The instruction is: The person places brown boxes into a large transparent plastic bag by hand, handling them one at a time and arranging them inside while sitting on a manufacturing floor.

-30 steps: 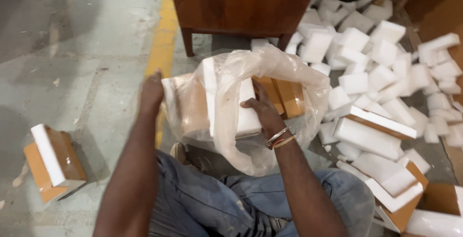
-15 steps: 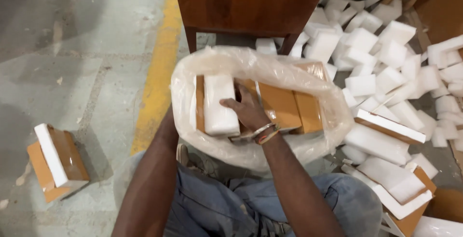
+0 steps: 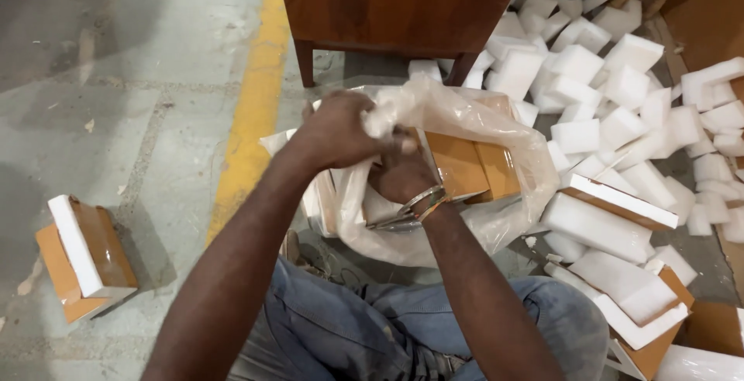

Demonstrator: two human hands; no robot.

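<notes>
While our left hand (image 3: 341, 129) curls its fingers into a fist around the gathered mouth of the clear plastic bag (image 3: 496, 218), our right hand (image 3: 403, 178) sits lower, just under that fist, fingers bent into the film; whether they pinch the plastic or the foam inside we cannot tell. Metal bangles (image 3: 422, 203) ring the right wrist, and both forearms run back toward our lap (jeans, knees drawn up). Inside the bag lie brown cardboard-faced foam blocks (image 3: 469, 168), pressed against its wall. The bag rests on the concrete floor (image 3: 116, 102) just in front of our knees, its far side close to the legs of a wooden cabinet (image 3: 403, 1). To our right a heap of white foam pieces (image 3: 612, 110) crowds in close; to our left the floor opens past a yellow painted line (image 3: 252, 110) to one loose foam-and-cardboard block (image 3: 85, 253). The cabinet's top is cut off.
</notes>
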